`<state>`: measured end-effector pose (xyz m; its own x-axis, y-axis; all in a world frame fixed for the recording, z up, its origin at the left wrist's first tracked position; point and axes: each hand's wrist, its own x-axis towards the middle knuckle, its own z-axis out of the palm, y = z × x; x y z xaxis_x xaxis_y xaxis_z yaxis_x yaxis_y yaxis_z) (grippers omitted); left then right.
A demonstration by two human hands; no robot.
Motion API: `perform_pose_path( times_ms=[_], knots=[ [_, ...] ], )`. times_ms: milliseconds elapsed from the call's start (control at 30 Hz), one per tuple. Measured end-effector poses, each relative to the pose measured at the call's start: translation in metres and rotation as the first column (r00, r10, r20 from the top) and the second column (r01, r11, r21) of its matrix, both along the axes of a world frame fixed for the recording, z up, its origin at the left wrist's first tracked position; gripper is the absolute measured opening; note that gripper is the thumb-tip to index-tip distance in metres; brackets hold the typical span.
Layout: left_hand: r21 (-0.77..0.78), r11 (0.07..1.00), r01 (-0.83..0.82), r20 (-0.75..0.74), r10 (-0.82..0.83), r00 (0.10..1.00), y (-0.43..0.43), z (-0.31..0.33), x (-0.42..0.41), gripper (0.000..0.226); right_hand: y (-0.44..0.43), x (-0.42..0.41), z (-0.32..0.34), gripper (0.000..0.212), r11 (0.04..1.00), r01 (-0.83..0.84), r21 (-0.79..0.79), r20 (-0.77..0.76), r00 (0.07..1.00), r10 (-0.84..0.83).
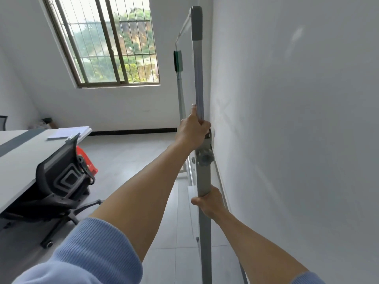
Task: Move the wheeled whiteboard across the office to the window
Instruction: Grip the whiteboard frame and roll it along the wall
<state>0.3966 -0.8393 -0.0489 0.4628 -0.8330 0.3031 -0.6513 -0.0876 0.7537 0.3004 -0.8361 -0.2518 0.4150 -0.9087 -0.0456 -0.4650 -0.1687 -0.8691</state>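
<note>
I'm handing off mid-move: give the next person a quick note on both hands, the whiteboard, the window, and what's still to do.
Left hand: closed around the whiteboard's grey metal upright post, above the grey adjustment knob.
Right hand: gripping the same post lower down, below the knob.
Wheeled whiteboard: seen edge-on, close along the white right-hand wall; its wheels are out of view.
Barred sliding window: ahead on the far wall, open tiled floor in between.
Black office chair and white desk sit to the left of the path.
Done: board in hand, heading windowward. Left: roll it the rest of the way.
</note>
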Motion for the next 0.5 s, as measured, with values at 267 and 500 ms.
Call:
perform_pose_path(
  times_ms=[267, 500],
  knots=[
    [0.016, 0.998, -0.064, -0.009, 0.064, 0.998, -0.137, 0.007, 0.09, 0.054, -0.142, 0.091, 0.007, 0.034, 0.998, -0.049, 0.043, 0.041, 0.998, 0.047],
    [0.019, 0.995, -0.094, 0.005, 0.094, 0.996, -0.241, 0.006, 0.169, 0.055, -0.248, 0.169, 0.01, 0.034, 0.995, -0.069, 0.065, 0.028, 0.997, 0.068]
  ],
)
